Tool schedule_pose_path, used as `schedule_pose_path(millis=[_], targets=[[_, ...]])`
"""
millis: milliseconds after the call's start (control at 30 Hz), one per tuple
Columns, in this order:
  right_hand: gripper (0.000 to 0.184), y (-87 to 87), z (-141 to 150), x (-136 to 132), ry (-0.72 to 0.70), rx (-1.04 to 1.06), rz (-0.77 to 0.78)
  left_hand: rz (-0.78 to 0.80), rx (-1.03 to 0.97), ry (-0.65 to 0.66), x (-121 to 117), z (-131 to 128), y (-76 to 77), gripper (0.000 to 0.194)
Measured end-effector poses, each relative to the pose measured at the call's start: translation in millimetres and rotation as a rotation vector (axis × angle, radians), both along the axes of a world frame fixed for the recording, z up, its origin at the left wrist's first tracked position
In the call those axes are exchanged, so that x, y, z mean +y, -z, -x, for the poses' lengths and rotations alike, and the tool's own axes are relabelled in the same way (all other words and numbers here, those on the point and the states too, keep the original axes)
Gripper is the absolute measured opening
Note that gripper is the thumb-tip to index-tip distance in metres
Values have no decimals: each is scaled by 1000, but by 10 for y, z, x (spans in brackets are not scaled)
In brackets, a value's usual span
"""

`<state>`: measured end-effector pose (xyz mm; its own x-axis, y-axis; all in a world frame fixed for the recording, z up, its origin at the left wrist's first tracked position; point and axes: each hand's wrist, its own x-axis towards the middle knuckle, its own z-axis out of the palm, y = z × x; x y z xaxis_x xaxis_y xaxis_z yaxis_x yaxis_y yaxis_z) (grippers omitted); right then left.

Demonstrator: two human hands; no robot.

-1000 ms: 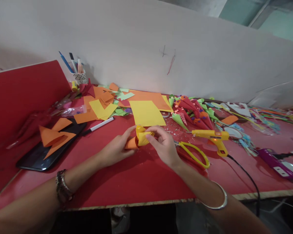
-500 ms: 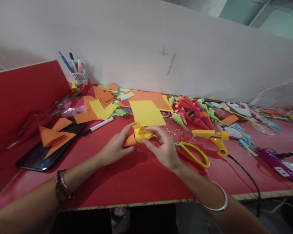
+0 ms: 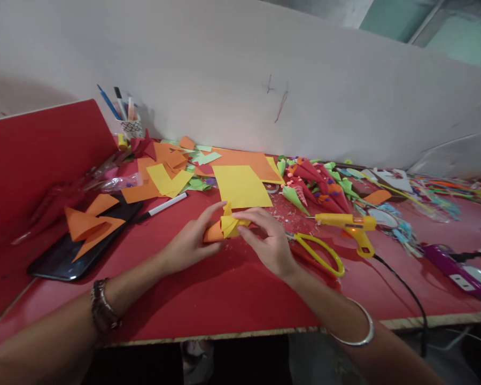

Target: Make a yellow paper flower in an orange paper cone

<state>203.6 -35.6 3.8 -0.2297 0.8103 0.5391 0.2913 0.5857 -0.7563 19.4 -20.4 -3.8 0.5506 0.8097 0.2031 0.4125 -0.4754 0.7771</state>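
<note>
Rising along the back, a pale wall (image 3: pixel 208 69) bounds my red tabletop (image 3: pixel 208 299), whose raw front edge runs nearest me; between that edge and my hands stretches open red surface, room for moving. A smartphone (image 3: pixel 58 262) lies well off to my left, orange scraps (image 3: pixel 86 224) across it. Just beyond my fingertips is the near edge of a yellow sheet (image 3: pixel 240 186). To my right a yellow glue gun (image 3: pixel 340 220) points its nozzle towards me, and scissors (image 3: pixel 340 263) sit close beside my right hand (image 3: pixel 270 243), leaving less space on that side. Its thumb and forefinger are nearly together, pinching a folded yellow paper piece (image 3: pixel 230 229). My left hand (image 3: pixel 190 243) is partly curled, thumb below and fingers above, around an orange paper roll (image 3: pixel 213 233), held above the table against the yellow.
</note>
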Motion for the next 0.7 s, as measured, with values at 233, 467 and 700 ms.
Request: schedule_pose_path(millis=[233,467,700], targets=[[20,-6,-4,-14,-3,-3,36,-7,-50,3,-1,1,-8,65],[21,-14,-6,-25,4,-19,20,-50,-51,8,-13,3,-22,65],[16,9,17,-4,51,38,39,-119,50,-57,2,-18,-13,55]])
